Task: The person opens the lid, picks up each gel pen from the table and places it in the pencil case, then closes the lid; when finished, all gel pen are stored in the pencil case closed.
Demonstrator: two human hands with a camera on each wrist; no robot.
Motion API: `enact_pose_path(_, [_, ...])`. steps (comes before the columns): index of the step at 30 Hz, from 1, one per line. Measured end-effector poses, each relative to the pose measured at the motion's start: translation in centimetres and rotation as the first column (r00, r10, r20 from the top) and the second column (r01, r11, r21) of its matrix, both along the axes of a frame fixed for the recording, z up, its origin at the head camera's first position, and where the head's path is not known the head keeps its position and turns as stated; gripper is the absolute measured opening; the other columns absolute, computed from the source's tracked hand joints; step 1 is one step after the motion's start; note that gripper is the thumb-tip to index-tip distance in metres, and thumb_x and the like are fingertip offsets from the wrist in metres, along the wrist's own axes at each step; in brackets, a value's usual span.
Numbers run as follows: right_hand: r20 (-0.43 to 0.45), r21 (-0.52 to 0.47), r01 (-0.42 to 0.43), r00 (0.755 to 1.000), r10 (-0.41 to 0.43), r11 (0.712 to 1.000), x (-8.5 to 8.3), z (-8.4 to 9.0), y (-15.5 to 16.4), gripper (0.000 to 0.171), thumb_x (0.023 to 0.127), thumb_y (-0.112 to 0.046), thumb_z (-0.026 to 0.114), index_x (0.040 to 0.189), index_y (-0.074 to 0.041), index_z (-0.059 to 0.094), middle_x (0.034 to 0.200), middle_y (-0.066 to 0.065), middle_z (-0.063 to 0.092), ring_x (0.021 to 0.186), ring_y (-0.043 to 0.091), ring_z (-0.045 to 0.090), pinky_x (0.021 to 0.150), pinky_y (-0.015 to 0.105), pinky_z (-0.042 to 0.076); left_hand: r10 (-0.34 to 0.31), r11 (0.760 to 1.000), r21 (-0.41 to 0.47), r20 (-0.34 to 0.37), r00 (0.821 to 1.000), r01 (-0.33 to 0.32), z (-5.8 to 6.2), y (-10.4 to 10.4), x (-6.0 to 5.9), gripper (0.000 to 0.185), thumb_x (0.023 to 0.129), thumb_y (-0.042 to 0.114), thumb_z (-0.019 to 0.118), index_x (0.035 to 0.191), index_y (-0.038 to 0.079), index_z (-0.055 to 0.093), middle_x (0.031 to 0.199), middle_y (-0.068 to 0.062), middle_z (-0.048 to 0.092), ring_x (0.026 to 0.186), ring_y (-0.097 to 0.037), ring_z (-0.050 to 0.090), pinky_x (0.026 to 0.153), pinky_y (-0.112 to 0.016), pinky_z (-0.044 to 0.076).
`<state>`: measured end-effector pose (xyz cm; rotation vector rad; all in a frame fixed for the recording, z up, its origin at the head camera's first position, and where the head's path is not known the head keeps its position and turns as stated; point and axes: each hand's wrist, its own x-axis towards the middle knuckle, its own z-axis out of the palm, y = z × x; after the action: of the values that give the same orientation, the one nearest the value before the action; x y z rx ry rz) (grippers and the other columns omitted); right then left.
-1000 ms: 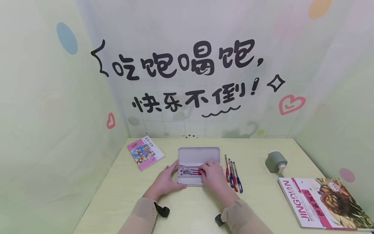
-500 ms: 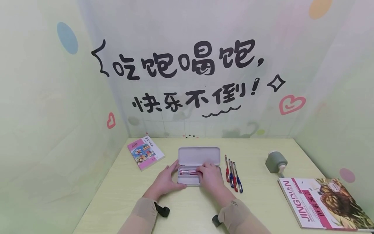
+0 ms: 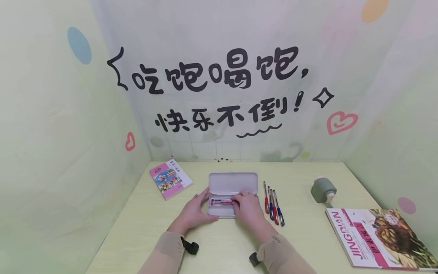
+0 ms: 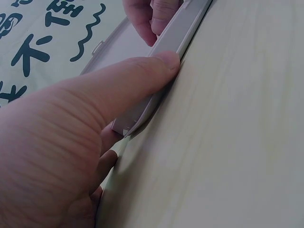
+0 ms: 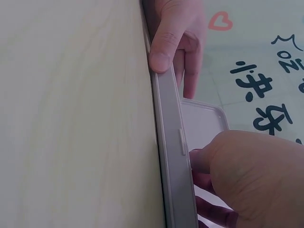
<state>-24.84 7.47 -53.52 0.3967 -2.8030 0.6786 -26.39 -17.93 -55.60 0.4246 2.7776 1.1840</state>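
Head view sets a pale pencil case near the middle of the counter, its long side facing the person and its lid swung back on the far side. Several pens, reds and pinks showing most, lie lengthwise in the rear compartment, behind the divider that marks off the front one. The left hand has a grip on the case's left end: its thumb, as both wrist views confirm, lies along the front wall near the corner, while the fingers go round the end. The right hand reaches over the case's right half with fingers bent down inside, the thumb and forefinger at the right ends of the pens; the front wall hides the fingertips in the right wrist view, so whether that grip pinches a pen cannot be told. Just right of the case, four loose pens, red and blue by turns, lie side by side, slightly aslant. A small pink-and-white book lies at an angle to the far left. Over on the right are a grey-green bottle with a pale nozzle and, nearer the person, a large magazine with a lion on its cover.
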Motion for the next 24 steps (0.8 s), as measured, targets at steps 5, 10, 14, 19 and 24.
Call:
enact_pose_path(5, [0.005, -0.05, 0.043, 0.999, -0.043, 0.998, -0.1, -0.3, 1.2, 0.016, 0.103, -0.021, 0.075, 0.118, -0.02, 0.082, 0.121, 0.005, 0.075, 0.117, 0.031, 0.068, 0.107, 0.055, 0.06, -0.003, 1.0, -0.013, 0.002, 1.0, 0.003, -0.1, 0.1, -0.1, 0.131, 0.074, 0.055, 0.099, 0.177, 0.021, 0.025, 0.168, 0.006, 0.056, 0.168, -0.047, 0.028, 0.139, -0.068, 0.021])
enact_pose_path(10, [-0.078, -0.109, 0.085, 0.992, -0.094, 0.99, 0.2, -0.5, 3.2, 0.015, 0.101, -0.017, 0.077, 0.115, -0.017, 0.081, 0.118, 0.007, 0.076, 0.114, 0.033, 0.07, 0.106, 0.057, 0.061, -0.007, 1.0, -0.01, 0.008, 1.0, 0.007, 0.0, 0.2, -0.1, 0.131, 0.074, 0.055, 0.099, 0.177, 0.022, 0.025, 0.169, 0.007, 0.056, 0.169, -0.045, 0.027, 0.14, -0.066, 0.02])
enact_pose_path(14, [-0.088, -0.154, 0.114, 0.988, -0.129, 0.981, 0.6, -0.3, 5.1, 0.02, 0.102, -0.016, 0.076, 0.121, -0.012, 0.08, 0.119, 0.011, 0.076, 0.116, 0.037, 0.07, 0.109, 0.062, 0.06, -0.007, 1.0, -0.016, 0.004, 1.0, 0.008, 0.1, 0.1, -0.1, 0.131, 0.074, 0.055, 0.099, 0.177, 0.021, 0.026, 0.169, 0.006, 0.056, 0.169, -0.047, 0.028, 0.139, -0.068, 0.021])
enact_pose_path(19, [-0.017, -0.187, 0.192, 0.98, -0.199, 0.963, 1.0, -0.1, 7.4, 0.029, 0.105, -0.018, 0.071, 0.132, -0.01, 0.077, 0.127, 0.017, 0.073, 0.12, 0.042, 0.066, 0.105, 0.062, 0.061, 0.006, 1.0, -0.028, 0.016, 1.0, -0.006, 0.0, 0.0, -0.1, 0.132, 0.073, 0.056, 0.099, 0.177, 0.022, 0.026, 0.169, 0.008, 0.055, 0.169, -0.049, 0.027, 0.138, -0.069, 0.022])
enact_pose_path(24, [0.002, -0.151, 0.248, 0.968, -0.251, 0.957, 1.5, 0.1, 9.8, 0.036, 0.104, -0.017, 0.07, 0.138, -0.005, 0.073, 0.13, 0.023, 0.071, 0.12, 0.048, 0.066, 0.102, 0.065, 0.06, 0.009, 0.999, -0.033, 0.019, 1.0, -0.008, -0.1, 0.0, -0.1, 0.132, 0.073, 0.057, 0.099, 0.177, 0.023, 0.025, 0.169, 0.009, 0.054, 0.168, -0.05, 0.026, 0.138, -0.071, 0.022])
